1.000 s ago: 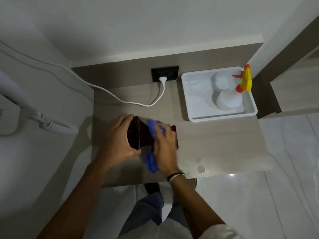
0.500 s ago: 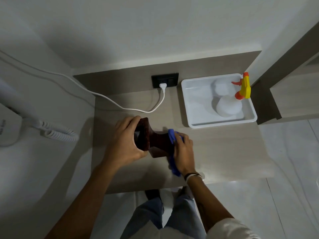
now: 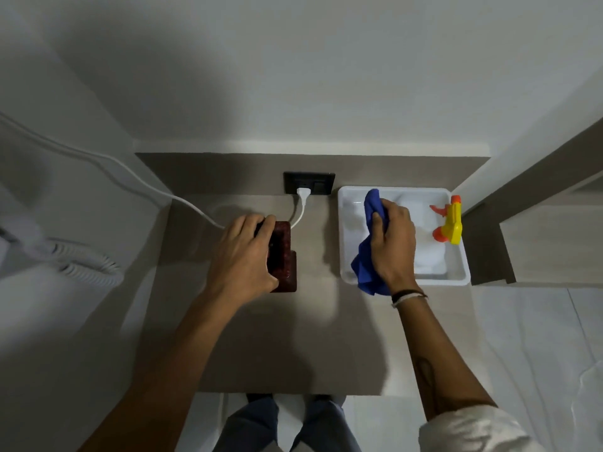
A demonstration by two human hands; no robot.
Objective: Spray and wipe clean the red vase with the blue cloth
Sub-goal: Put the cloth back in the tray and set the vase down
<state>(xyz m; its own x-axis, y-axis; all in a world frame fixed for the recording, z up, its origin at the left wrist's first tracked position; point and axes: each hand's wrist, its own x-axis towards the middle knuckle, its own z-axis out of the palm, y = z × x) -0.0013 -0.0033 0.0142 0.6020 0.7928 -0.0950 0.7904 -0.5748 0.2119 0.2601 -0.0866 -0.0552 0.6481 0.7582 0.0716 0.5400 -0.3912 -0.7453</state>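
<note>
Half a second ago my right hand (image 3: 393, 243) was rubbing the blue cloth (image 3: 367, 256) on the red vase (image 3: 284, 256); now it holds the bunched cloth over the white tray (image 3: 346, 243), well apart. My left hand (image 3: 243, 256) grips the vase, stood upright on the counter (image 3: 326, 337). One vase, one cloth, one tray, one spray bottle (image 3: 452, 223).

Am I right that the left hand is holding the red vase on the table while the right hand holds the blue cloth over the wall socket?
Not quite: the head view shows the right hand holding the blue cloth over the white tray, not the socket. The left hand does hold the red vase on the table.
</note>
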